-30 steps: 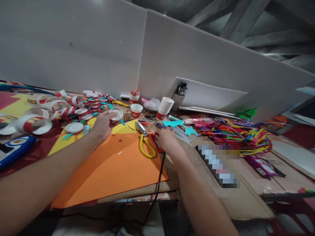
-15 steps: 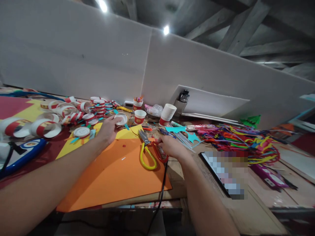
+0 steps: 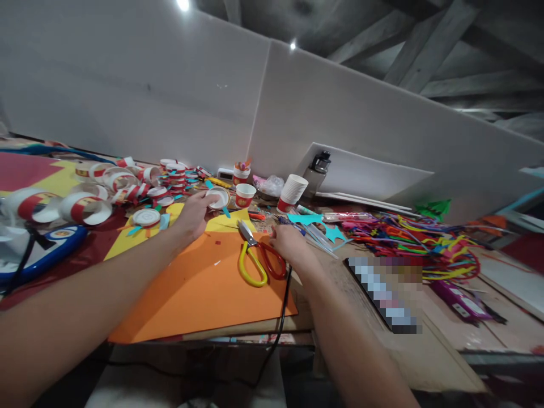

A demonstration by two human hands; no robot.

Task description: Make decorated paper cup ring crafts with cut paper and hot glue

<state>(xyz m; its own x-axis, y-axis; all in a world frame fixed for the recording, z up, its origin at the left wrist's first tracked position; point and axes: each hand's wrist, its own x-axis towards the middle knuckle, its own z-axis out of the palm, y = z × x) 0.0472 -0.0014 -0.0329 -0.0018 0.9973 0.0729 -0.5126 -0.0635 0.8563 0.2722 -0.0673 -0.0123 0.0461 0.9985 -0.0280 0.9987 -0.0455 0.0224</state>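
Observation:
My left hand (image 3: 196, 216) pinches the cut-off base of a paper cup (image 3: 218, 198), a shallow white disc with teal strips sticking out from its edge. Beside the red handle of a pair of scissors (image 3: 255, 249) is my right hand (image 3: 289, 241), its fingers curled and partly hidden behind its back; I cannot make out anything in them. The scissors lie slightly apart-bladed on orange paper (image 3: 191, 294), one handle yellow and one red. Left of my left hand, a similar cup base (image 3: 146, 217) with coloured strips rests on yellow paper (image 3: 127, 241).
Behind stand a single paper cup (image 3: 245, 195), a tilted cup stack (image 3: 292, 192) and a bottle (image 3: 317, 173). Curled cup rings (image 3: 87, 207) fill the left. To the right lie teal paper scraps (image 3: 306, 218), a phone (image 3: 382, 294) and many pipe cleaners (image 3: 425, 243). A black cable (image 3: 284, 306) crosses the table edge.
My left hand has turned the cup base, so a second teal strip shows at its top. My right hand has shifted slightly forward past the red handle. The view has moved a little.

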